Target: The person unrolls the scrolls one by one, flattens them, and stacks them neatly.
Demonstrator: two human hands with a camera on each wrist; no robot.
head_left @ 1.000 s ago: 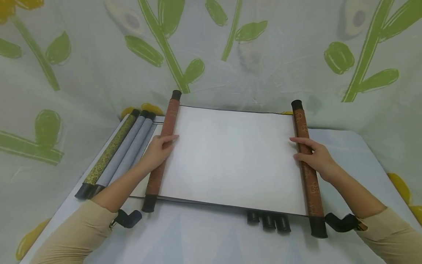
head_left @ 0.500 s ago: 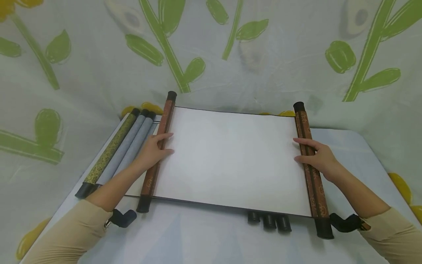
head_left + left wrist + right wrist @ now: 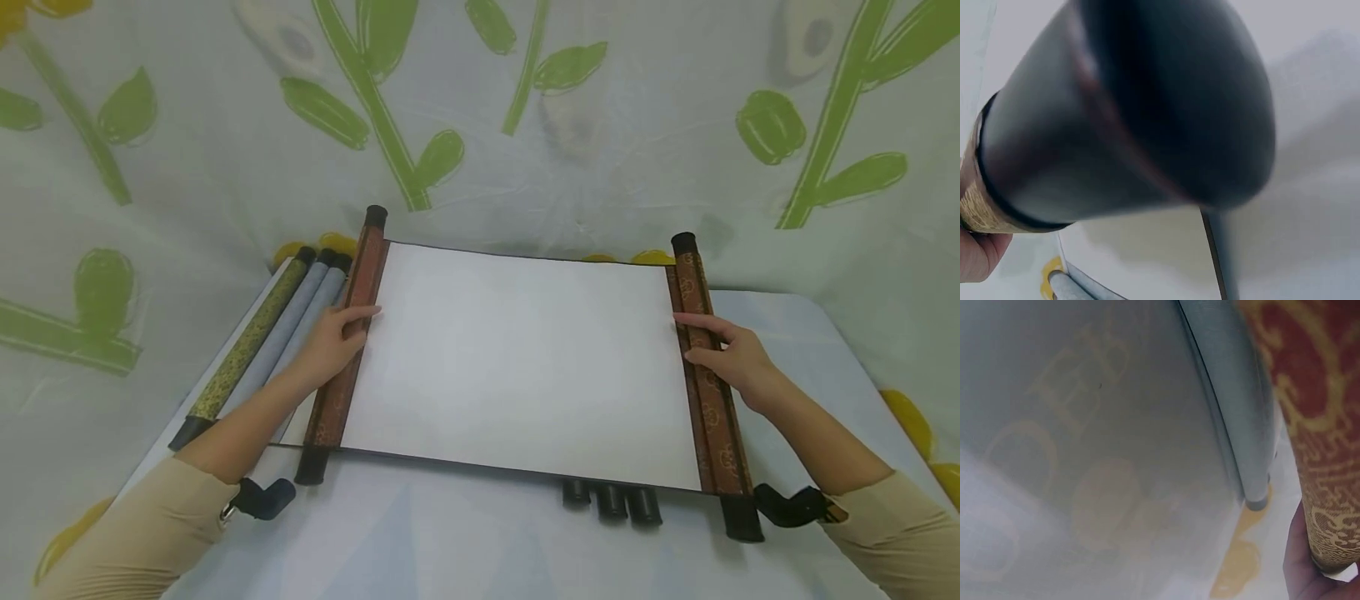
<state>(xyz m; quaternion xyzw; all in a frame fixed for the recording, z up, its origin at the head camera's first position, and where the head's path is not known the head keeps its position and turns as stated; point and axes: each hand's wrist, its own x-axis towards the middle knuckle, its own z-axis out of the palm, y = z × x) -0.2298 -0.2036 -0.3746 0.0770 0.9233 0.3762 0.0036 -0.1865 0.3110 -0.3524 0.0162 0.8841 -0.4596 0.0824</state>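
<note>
A hanging scroll is spread across the table, its blank white sheet (image 3: 525,367) facing up between two brown patterned rolls with black end knobs. My left hand (image 3: 330,348) grips the left roll (image 3: 368,271), thumb and fingers around it. Around the right roll (image 3: 723,433) curl the fingers of my right hand (image 3: 733,360). A black knob (image 3: 1147,119), large and blurred, hides most of the left wrist view. At the right edge of the right wrist view is the red-and-gold roll (image 3: 1329,469), with fingers (image 3: 1300,562) beneath it.
Left of the scroll lie a yellow-green patterned rolled scroll (image 3: 251,342) and grey-blue rolled scrolls (image 3: 262,367). Several black knobs (image 3: 611,503) poke out from under the sheet's front edge. A leaf-printed curtain (image 3: 600,167) stands behind the table (image 3: 450,542).
The left roll has moved left with my left hand, and the right roll slightly right. The white sheet is spread wider, and a brown strip now shows beside the right roll.
</note>
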